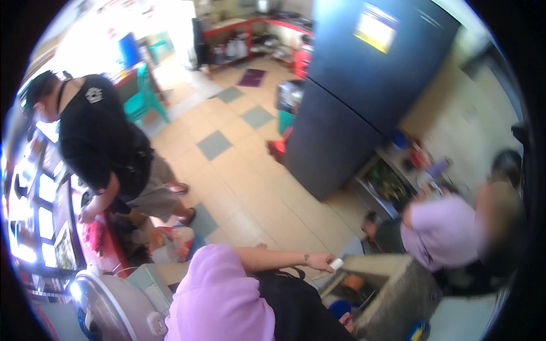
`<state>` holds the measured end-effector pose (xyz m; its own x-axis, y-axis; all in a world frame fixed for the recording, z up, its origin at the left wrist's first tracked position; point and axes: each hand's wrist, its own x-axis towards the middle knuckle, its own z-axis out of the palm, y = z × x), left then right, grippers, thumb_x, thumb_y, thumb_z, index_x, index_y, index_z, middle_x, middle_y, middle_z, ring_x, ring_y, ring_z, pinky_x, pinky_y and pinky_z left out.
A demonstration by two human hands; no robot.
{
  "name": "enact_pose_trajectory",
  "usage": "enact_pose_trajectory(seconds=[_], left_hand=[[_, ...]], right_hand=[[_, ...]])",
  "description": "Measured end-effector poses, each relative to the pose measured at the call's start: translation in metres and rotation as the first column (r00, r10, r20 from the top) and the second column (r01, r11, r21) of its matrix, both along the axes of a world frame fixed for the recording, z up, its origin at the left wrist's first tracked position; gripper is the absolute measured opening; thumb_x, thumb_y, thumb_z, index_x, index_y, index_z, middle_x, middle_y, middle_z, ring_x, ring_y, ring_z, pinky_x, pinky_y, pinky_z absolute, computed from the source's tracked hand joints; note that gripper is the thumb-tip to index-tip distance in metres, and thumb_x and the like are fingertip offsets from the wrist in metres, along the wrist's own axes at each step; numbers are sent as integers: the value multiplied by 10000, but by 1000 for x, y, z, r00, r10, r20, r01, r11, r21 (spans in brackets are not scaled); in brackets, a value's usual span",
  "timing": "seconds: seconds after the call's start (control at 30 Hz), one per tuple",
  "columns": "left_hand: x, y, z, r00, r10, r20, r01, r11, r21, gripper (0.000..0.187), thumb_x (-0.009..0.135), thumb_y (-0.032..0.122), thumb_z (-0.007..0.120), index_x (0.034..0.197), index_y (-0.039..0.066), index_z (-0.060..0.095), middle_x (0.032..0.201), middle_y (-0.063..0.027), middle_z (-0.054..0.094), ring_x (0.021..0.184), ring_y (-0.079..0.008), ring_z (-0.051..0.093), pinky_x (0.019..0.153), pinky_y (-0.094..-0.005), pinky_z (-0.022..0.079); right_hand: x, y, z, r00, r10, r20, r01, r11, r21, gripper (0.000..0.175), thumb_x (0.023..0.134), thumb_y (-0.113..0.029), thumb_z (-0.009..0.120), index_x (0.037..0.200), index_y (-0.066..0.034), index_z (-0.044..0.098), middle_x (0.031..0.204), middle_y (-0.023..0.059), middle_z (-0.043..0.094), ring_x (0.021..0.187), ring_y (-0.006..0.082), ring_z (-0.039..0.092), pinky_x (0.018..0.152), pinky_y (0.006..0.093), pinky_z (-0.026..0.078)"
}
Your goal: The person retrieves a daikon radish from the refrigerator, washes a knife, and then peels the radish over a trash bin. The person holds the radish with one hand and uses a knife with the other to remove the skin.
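Observation:
My left forearm reaches across from a loose pink sleeve (219, 294). At its end my left hand (320, 261) grips a small white object (336, 264), roughly cylindrical and too blurred to name. Just beyond that hand is a concrete-walled recess (390, 294) holding an orange-brown item (353, 282). Part of my right hand (348, 322) shows at the bottom, close to a round blue object (340, 307); dark cloth (298, 309) hides the rest, so its grip is unclear.
A large rice cooker (115, 304) stands at lower left. Ahead rises a dark refrigerator (341, 128). One person in black (102, 136) bends over a counter at left; people (443, 230) crowd the right. Stacked green chairs (143, 96) stand on the tiled floor (251, 187).

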<state>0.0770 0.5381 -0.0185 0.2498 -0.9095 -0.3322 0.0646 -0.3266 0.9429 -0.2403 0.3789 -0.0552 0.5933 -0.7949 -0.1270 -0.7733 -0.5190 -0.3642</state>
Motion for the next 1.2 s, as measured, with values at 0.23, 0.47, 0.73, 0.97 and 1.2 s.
enact_pose_trajectory(seconds=[0.23, 0.47, 0.73, 0.97, 1.2], left_hand=[[191, 197, 12, 778, 628, -28, -626, 778, 53, 503, 903, 408, 604, 1224, 26, 548, 1072, -93, 645, 931, -206, 615, 835, -350, 492], [291, 285, 10, 420, 822, -384, -856, 499, 132, 465, 979, 451, 531, 1240, 66, 520, 910, 18, 501, 713, -75, 452, 620, -227, 405], [458, 336, 24, 140, 930, -340, -928, 243, 281, 462, 994, 464, 490, 1235, 73, 547, 929, -7, 578, 705, -93, 487, 632, -229, 426], [600, 412, 67, -195, 865, -463, -981, -180, 76, 324, 1018, 337, 486, 1137, 48, 569, 932, -38, 606, 769, -118, 535, 632, -257, 443], [775, 481, 82, -107, 725, -681, -990, -12, 143, 396, 1025, 294, 450, 1246, -28, 513, 908, -64, 579, 659, -147, 527, 564, -274, 424]], right_hand=[[306, 52, -40, 939, 218, 266, -319, 840, 439, 441, 958, -284, 571, 668, 48, 556, 525, 99, 511, 503, 172, 544, 492, 355, 423], [531, 138, 42, 776, 466, 426, -626, 655, 423, 399, 953, -222, 559, 669, 58, 566, 550, 116, 546, 509, 142, 536, 503, 343, 417], [807, 204, 32, 554, 759, 342, -825, 443, 351, 393, 898, -246, 582, 668, 73, 570, 622, 272, 536, 583, 371, 617, 548, 456, 425], [1054, 304, 59, 446, 745, 495, -881, 269, 389, 400, 963, -331, 541, 734, -12, 617, 561, 160, 574, 531, 314, 609, 525, 408, 447], [1203, 360, 106, 475, 684, 553, -879, 401, 259, 469, 910, -414, 629, 661, -24, 556, 540, 152, 506, 495, 276, 533, 509, 396, 401]])
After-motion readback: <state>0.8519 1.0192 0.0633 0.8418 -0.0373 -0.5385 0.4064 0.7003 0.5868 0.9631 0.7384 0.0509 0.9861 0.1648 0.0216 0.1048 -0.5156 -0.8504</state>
